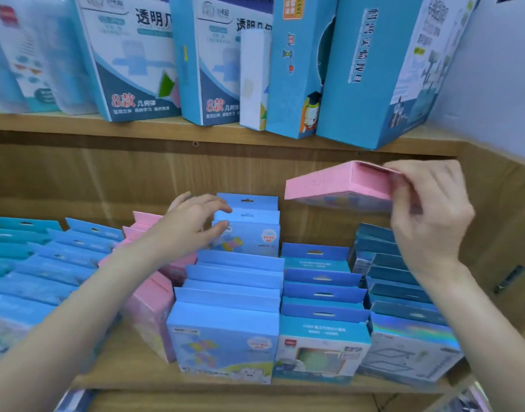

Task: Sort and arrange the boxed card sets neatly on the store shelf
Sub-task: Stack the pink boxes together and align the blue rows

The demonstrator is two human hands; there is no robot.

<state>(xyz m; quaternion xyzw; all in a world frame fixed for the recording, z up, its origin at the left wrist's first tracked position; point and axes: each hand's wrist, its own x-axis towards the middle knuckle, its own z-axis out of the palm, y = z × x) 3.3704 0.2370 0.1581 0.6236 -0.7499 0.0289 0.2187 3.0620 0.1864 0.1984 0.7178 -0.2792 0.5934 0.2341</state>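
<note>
1. My right hand (430,209) pinches a pink box (341,185) by its end, held flat in the air at about 2 o'clock, above the rows and clear of them.
2. My left hand (193,227) reaches in at 11 o'clock, fingers loosely spread, fingertips touching the tall light-blue box (249,233) standing at the back of the middle row (nothing gripped).
3. Just left of that hand sits the pink row (148,295), a bit crooked.
4. Blue rows (234,292) fill the wooden shelf (130,361) from 9 to 3 o'clock.
5. Big blue boxes (359,69) stand on the upper shelf at 12 o'clock.
</note>
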